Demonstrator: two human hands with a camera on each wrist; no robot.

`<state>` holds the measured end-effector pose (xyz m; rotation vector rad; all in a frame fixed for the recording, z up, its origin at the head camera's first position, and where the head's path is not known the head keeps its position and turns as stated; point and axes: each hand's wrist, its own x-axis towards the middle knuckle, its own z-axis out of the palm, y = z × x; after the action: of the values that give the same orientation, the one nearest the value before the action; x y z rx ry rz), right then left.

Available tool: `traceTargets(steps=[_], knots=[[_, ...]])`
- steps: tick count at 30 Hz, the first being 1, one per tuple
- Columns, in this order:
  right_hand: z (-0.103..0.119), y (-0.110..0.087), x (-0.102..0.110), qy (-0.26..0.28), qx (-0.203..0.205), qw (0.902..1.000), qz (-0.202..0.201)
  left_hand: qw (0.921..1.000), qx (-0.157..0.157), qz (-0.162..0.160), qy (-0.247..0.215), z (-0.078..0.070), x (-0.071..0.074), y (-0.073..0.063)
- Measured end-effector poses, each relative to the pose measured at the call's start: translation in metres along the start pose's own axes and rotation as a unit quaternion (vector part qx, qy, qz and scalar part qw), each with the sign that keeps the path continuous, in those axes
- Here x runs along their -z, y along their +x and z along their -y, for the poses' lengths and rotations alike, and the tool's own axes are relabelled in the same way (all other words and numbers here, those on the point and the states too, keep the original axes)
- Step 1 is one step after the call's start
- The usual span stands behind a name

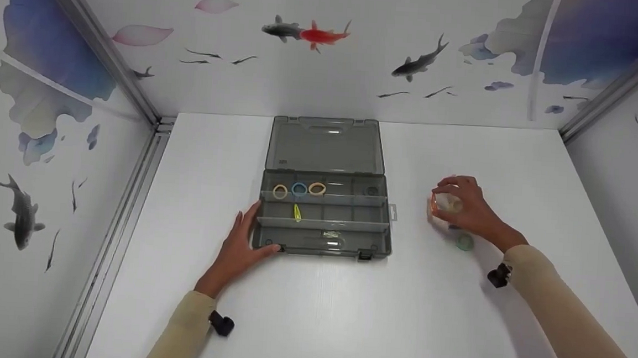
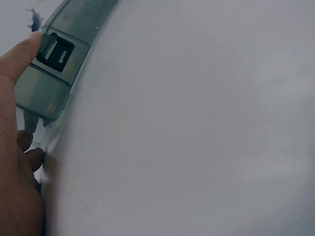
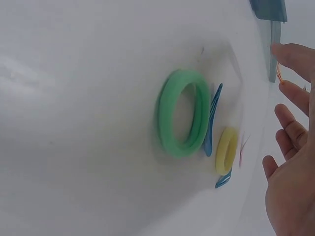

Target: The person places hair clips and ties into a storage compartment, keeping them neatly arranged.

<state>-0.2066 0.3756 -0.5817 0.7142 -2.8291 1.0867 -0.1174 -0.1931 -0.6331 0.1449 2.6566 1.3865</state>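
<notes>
A grey see-through compartment box (image 1: 323,237) lies with its lid (image 1: 325,146) folded back. My left hand (image 1: 240,240) rests against its front left corner, fingers along the side and thumb by a black latch (image 2: 56,52). To the right of the box, my right hand (image 1: 464,207) pinches an orange hair tie (image 1: 434,204) between thumb and fingertips, partly hidden in the right wrist view. Below that hand lie a green hair tie (image 3: 170,115), a pale yellow hair tie (image 3: 226,151) and blue hair clips (image 3: 212,120).
Inside the box's back row sit two tan hair ties (image 1: 316,189), a blue one (image 1: 299,189) and a dark one (image 1: 372,191). A yellow hair clip (image 1: 297,212) lies in the middle row. White walls with painted fish surround the white table (image 1: 316,311).
</notes>
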Motion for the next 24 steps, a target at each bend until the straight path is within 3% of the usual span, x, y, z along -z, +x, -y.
traceTargets(steps=[18,24], knots=[[0.039,0.015,-0.026,0.009,0.046,0.9982,-0.038,0.9999,-0.009,0.001,0.007,0.001,0.000,0.000],[0.052,0.021,-0.035,0.012,0.040,0.9983,-0.040,0.9999,-0.008,-0.001,0.010,0.002,0.000,0.001]])
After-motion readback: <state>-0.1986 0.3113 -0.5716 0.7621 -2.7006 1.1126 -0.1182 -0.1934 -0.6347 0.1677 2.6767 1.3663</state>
